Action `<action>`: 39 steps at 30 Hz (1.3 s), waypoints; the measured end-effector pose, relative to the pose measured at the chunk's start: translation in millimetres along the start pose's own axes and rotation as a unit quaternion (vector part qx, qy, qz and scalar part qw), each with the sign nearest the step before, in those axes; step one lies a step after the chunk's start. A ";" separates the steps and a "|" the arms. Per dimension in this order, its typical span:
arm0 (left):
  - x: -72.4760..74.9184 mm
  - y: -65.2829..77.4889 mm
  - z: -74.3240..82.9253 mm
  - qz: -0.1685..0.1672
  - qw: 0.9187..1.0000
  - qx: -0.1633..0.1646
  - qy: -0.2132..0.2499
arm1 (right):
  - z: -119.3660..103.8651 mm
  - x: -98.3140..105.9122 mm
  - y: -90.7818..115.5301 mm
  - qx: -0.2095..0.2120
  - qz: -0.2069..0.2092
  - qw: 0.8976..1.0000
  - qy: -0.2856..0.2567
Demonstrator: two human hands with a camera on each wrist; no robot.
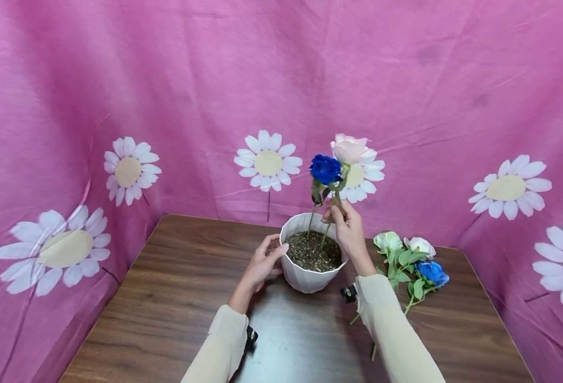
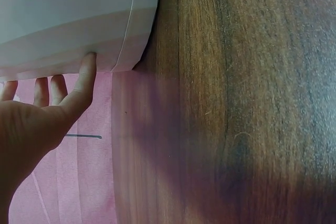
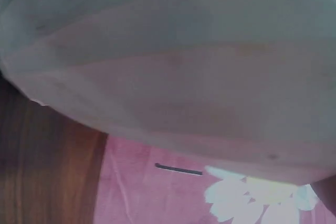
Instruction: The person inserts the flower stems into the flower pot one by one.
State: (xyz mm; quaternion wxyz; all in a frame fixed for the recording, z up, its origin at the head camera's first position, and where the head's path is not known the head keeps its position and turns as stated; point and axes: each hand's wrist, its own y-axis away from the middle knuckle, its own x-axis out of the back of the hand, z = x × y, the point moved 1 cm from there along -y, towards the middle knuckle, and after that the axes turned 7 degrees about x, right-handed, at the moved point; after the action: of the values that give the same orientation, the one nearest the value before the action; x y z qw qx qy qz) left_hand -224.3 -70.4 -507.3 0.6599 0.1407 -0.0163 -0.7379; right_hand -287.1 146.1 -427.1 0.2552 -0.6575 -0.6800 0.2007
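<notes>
A white faceted flowerpot (image 1: 310, 279) holding dark soil (image 1: 312, 252) stands on the table. My left hand (image 1: 262, 261) rests its thumb and fingertips against the pot's left side; in the left wrist view, the palm stays off the wall (image 2: 68, 19). My right hand (image 1: 350, 230) pinches the stem of a pale pink rose (image 1: 350, 148) above the pot's right rim. The stem's lower end meets the soil. Just left of it, a dark blue rose (image 1: 326, 169) stands upright in the soil. The pot wall (image 3: 184, 87) fills most of the right wrist view, hiding the right fingers.
Right of the pot lie more roses: a greenish white one (image 1: 387, 242), a white one (image 1: 420, 246) and a blue one (image 1: 433, 272), their leafy stems partly under the right forearm. The brown wooden table (image 1: 185, 298) meets a pink curtain (image 1: 190, 106) printed with daisies.
</notes>
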 end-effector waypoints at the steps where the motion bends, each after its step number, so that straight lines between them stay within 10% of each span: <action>1: -1.3 0.4 -0.4 -0.003 1.000 -0.001 0.001 | -1.6 0.1 0.5 -0.007 -0.006 1.000 0.002; 8: -6.6 -0.8 -4.6 -0.016 1.000 0.001 0.007 | -27.6 8.0 12.0 0.001 0.038 0.992 0.123; 18: -4.8 -0.6 -4.6 -0.012 1.000 -0.001 0.000 | -34.0 37.3 35.5 0.019 0.082 0.989 0.120; 31: -0.7 -2.4 -3.7 -0.007 1.000 0.000 0.008 | 7.6 89.8 75.7 -0.076 0.165 0.980 0.083; 39: 0.5 -0.8 -0.9 -0.009 1.000 -0.002 0.011 | 9.8 111.5 91.0 -0.191 0.237 0.948 0.097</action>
State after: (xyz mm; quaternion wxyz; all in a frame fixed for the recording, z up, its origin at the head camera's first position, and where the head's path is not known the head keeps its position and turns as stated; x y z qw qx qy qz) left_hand -224.8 -70.6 -508.4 0.6535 0.1475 -0.0058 -0.7424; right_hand -221.7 262.8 -480.9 0.1353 -0.8522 -0.5023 0.0570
